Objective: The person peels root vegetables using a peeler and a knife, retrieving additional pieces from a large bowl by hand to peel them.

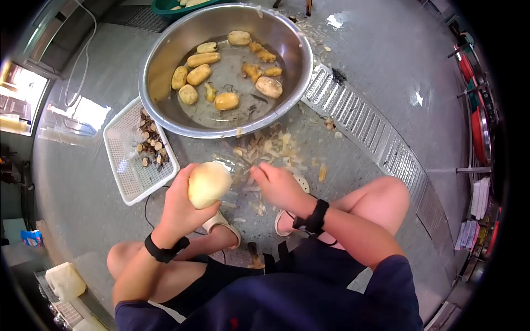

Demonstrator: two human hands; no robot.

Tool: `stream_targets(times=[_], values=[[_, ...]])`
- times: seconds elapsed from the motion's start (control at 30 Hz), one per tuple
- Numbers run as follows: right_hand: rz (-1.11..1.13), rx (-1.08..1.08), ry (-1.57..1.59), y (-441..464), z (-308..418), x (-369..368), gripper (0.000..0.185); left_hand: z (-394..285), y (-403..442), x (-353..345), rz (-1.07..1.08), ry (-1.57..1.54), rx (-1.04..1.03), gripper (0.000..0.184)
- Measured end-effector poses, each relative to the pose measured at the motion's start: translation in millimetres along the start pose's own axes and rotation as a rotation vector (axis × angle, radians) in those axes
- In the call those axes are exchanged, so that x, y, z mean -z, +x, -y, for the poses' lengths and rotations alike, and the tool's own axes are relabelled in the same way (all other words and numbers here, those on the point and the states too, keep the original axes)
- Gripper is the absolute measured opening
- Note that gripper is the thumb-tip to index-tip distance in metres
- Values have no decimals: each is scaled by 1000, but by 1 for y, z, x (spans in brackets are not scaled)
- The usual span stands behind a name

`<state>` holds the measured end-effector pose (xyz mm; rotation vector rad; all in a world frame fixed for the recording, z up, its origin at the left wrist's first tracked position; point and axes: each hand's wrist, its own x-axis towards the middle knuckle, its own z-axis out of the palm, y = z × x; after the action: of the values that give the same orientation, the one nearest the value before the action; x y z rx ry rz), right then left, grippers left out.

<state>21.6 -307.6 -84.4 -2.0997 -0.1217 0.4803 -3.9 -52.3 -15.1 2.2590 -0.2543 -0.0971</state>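
Left hand wraps round a pale, smooth root; right hand curls in, pinching a thin, blurred tool, peelings scattered beside the metal basin!

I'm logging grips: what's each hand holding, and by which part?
Left hand: a pale vegetable, by its left side and near end. Right hand: a thin blurred tool, by its near end.

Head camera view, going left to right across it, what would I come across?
Blue package, pale plastic jug, white basket, peeled vegetable in the left hand, right hand, metal floor grate, red item on the rack.
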Motion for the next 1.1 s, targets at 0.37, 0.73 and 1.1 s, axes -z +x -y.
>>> stream_targets(times=[0.37,0.73,1.1], values=[[237,-66,853,-14,74,11,51,-23,7,-7,-190,200,-302,94],[-107,276,296,-12,81,18,36,-23,9,2,-85,264,-374,86],[-76,240,455,-5,56,11,35,-13,7,13,27,22,-137,92]])
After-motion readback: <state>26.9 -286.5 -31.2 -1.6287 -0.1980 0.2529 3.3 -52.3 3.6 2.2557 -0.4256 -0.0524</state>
